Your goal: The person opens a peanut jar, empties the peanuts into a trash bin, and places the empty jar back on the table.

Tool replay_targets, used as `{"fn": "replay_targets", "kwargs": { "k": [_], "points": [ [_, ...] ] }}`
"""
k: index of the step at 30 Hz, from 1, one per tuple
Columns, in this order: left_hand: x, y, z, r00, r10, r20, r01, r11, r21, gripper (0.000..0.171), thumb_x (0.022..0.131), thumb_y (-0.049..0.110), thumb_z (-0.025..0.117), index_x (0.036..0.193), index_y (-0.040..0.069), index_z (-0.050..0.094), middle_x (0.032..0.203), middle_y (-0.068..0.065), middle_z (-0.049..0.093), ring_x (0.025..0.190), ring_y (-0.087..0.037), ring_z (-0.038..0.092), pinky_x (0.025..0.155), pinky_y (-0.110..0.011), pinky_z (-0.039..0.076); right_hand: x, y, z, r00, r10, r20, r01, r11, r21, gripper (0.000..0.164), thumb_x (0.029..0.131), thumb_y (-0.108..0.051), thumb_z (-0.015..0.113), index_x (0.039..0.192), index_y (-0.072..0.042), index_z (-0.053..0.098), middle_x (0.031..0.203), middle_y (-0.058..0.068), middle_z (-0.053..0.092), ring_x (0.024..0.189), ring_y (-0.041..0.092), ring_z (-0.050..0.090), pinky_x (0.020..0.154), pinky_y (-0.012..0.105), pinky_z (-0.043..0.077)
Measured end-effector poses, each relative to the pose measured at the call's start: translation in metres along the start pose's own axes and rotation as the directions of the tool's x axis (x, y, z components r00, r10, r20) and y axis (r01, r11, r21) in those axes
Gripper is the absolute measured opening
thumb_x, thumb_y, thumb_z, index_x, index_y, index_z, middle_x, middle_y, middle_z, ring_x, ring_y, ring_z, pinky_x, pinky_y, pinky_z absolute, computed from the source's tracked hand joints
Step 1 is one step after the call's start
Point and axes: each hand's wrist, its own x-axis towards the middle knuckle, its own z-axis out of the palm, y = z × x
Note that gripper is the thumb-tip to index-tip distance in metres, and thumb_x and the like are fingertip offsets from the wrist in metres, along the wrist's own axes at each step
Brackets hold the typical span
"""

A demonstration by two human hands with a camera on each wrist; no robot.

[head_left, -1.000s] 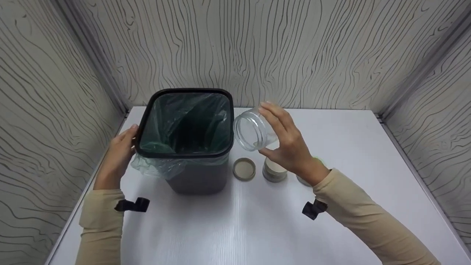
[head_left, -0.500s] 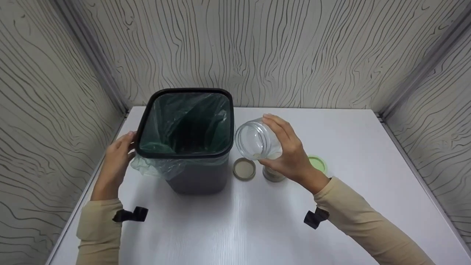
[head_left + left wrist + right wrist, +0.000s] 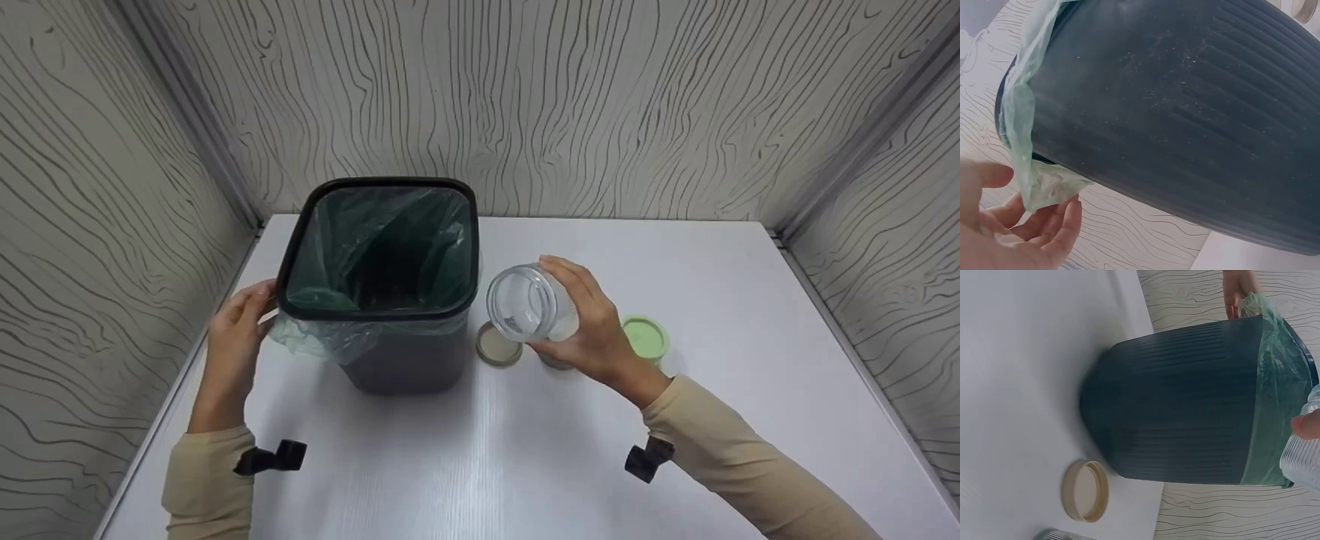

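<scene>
My right hand (image 3: 592, 330) grips a clear empty-looking jar (image 3: 564, 319) tilted on its side, its lidless mouth toward the bin. The jar hangs above the table, right of the dark grey trash bin (image 3: 405, 367). A translucent green trash bag (image 3: 337, 341) lines the bin and hangs over its black rim. My left hand (image 3: 238, 330) is at the bin's left side. In the left wrist view, its loosely bent fingers (image 3: 1064, 233) lie by the overhanging bag, thumb held apart. Below the jar lies a beige lid (image 3: 499, 349), rim upward in the right wrist view.
Behind the right hand, another container (image 3: 556, 362) is mostly hidden. A light green lid (image 3: 645, 337) sits to the right of it, near the right wrist. The white table (image 3: 420, 472) meets wood-patterned walls (image 3: 525, 105) at the back and sides.
My right hand has brought the jar down and slightly right, away from the bin's rim. The left hand has slid down a little along the bin's side. The green lid has come into view.
</scene>
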Motion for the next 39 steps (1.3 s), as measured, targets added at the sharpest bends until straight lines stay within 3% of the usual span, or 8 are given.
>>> {"fn": "replay_targets", "kwargs": {
  "k": [8, 17, 25, 30, 35, 39],
  "points": [
    [-0.007, -0.011, 0.002, 0.999, -0.024, -0.031, 0.025, 0.999, 0.025, 0.033, 0.102, 0.032, 0.044, 0.121, 0.009, 0.057, 0.098, 0.024, 0.062, 0.105, 0.003, 0.055, 0.09, -0.013, 0.045, -0.018, 0.004, 0.009, 0.996, 0.081, 0.035, -0.083, 0.995, 0.051, 0.089, 0.055, -0.012, 0.092, 0.132, 0.002, 0.05, 0.127, 0.018, 0.059, 0.121, 0.024, 0.056, 0.11, 0.012, 0.037],
    [-0.013, -0.026, 0.007, 0.998, -0.058, -0.025, 0.059, 0.997, 0.043, 0.043, 0.103, 0.03, 0.04, 0.131, -0.002, 0.049, 0.101, 0.024, 0.058, 0.101, 0.008, 0.056, 0.089, -0.006, 0.046, -0.038, 0.008, 0.023, 0.985, 0.165, 0.038, -0.169, 0.98, 0.107, 0.087, 0.056, -0.017, 0.093, 0.131, -0.001, 0.052, 0.125, 0.013, 0.061, 0.119, 0.021, 0.058, 0.107, 0.01, 0.039],
    [-0.016, -0.048, 0.007, 0.995, -0.087, -0.055, 0.088, 0.996, 0.023, 0.035, 0.104, 0.025, 0.038, 0.12, 0.001, 0.057, 0.094, 0.022, 0.061, 0.095, 0.006, 0.059, 0.087, -0.01, 0.051, -0.053, 0.012, 0.033, 0.964, 0.26, 0.052, -0.264, 0.957, 0.117, 0.086, 0.056, -0.021, 0.093, 0.129, 0.0, 0.052, 0.124, 0.011, 0.063, 0.115, 0.021, 0.058, 0.101, 0.024, 0.047],
    [-0.02, -0.061, 0.008, 0.993, -0.11, -0.035, 0.113, 0.99, 0.08, 0.043, 0.104, 0.024, 0.034, 0.13, -0.006, 0.051, 0.093, 0.022, 0.06, 0.091, 0.009, 0.06, 0.086, -0.011, 0.052, -0.06, 0.014, 0.038, 0.948, 0.312, 0.068, -0.319, 0.932, 0.174, 0.085, 0.056, -0.018, 0.092, 0.129, 0.001, 0.051, 0.122, 0.012, 0.062, 0.116, 0.011, 0.057, 0.101, 0.019, 0.047],
    [-0.024, -0.07, 0.008, 0.989, -0.146, 0.0, 0.144, 0.978, 0.153, 0.047, 0.105, 0.027, 0.033, 0.134, -0.006, 0.049, 0.1, 0.014, 0.065, 0.09, 0.011, 0.06, 0.084, -0.01, 0.051, -0.065, 0.015, 0.044, 0.931, 0.357, 0.079, -0.365, 0.903, 0.225, 0.083, 0.058, -0.015, 0.092, 0.128, 0.0, 0.052, 0.123, 0.012, 0.062, 0.117, 0.004, 0.055, 0.102, 0.015, 0.044],
    [-0.027, -0.078, 0.008, 0.984, -0.174, 0.04, 0.16, 0.959, 0.234, 0.049, 0.105, 0.03, 0.033, 0.131, -0.007, 0.051, 0.109, -0.003, 0.069, 0.088, 0.012, 0.059, 0.084, -0.009, 0.051, -0.069, 0.017, 0.047, 0.923, 0.373, 0.097, -0.385, 0.892, 0.235, 0.081, 0.058, -0.014, 0.091, 0.128, -0.001, 0.052, 0.122, 0.011, 0.062, 0.116, 0.002, 0.054, 0.102, 0.017, 0.045]
  ]
}}
